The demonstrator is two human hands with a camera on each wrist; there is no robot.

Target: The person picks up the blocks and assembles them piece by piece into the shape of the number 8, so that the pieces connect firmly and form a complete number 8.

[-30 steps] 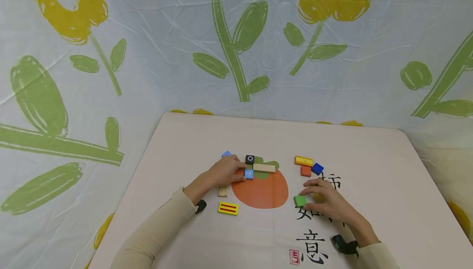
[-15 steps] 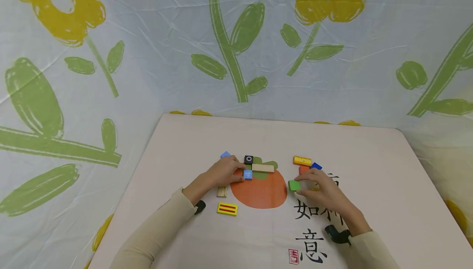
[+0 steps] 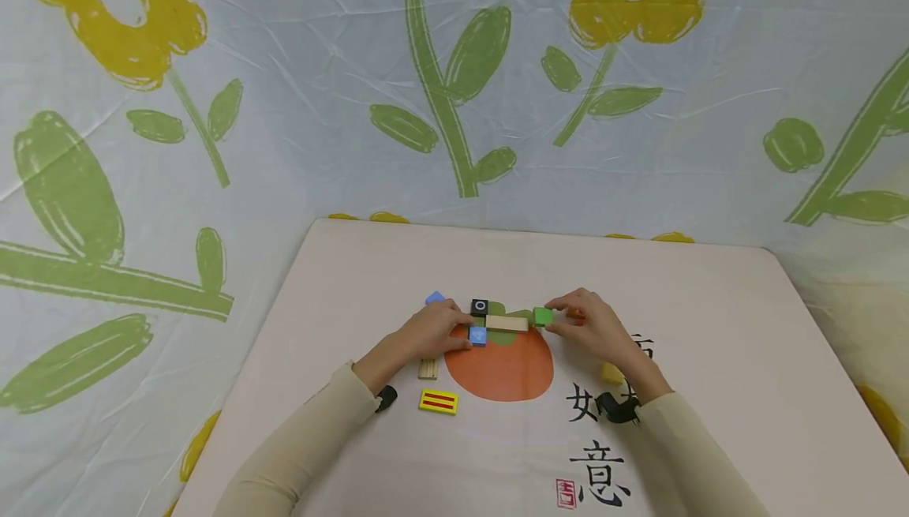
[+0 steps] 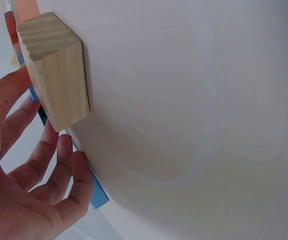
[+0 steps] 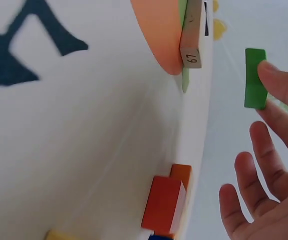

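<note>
My left hand [image 3: 429, 330] pinches a small blue block [image 3: 478, 336], its thumb and forefinger at the block's left side. Just beyond is a black block [image 3: 480, 307] with a white ring mark. A plain wooden block [image 3: 507, 324] lies lengthwise to the right of these two. Thumb and forefinger of my right hand [image 3: 588, 326] hold a green block [image 3: 543, 316], close to the wooden block's right end. The right wrist view shows the green block [image 5: 255, 78] raised, with the other fingers spread loosely. Part of the blue block is hidden by the left fingers in the left wrist view.
A yellow block with red bars [image 3: 438, 402] and a wooden block [image 3: 428, 369] lie near the left forearm. Another blue block [image 3: 435, 297] sits behind the left hand. A red block [image 5: 163, 202] lies below the right hand; a yellow one [image 3: 611, 373] is by the right wrist.
My right hand has carried the green block leftward and away from me, from beside the black lettering to the wooden block's right end. The left hand stays in place at the blue block.
</note>
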